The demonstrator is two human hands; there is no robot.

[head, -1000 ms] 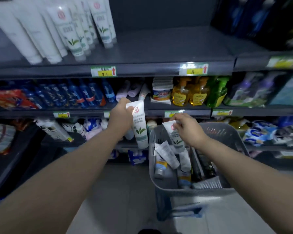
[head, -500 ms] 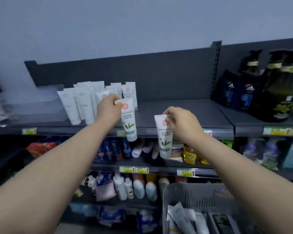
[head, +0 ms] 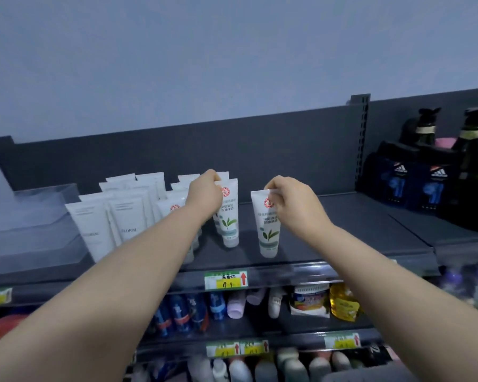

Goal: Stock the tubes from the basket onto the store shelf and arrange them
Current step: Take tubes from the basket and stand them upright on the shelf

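Note:
Two white tubes with a red round logo and a green leaf stand cap-down on the dark top shelf (head: 342, 232). My left hand (head: 204, 193) pinches the crimped top of the left tube (head: 228, 221), right beside the rows of white tubes (head: 127, 216) standing there. My right hand (head: 293, 205) pinches the top of the right tube (head: 268, 227), which stands alone a little to the right, near the shelf's front edge. The basket is almost out of view at the bottom right corner.
Dark boxed products and dark bottles (head: 431, 183) fill the top shelf's right section. A clear plastic divider tray (head: 31, 224) sits at the left. Lower shelves hold blue bottles (head: 182, 312), a yellow bottle (head: 342, 301) and price tags (head: 226, 279).
Both hands lifted a tube each from the basket up to the top shelf and set them cap-down there. My view rose from the basket to the top shelf.

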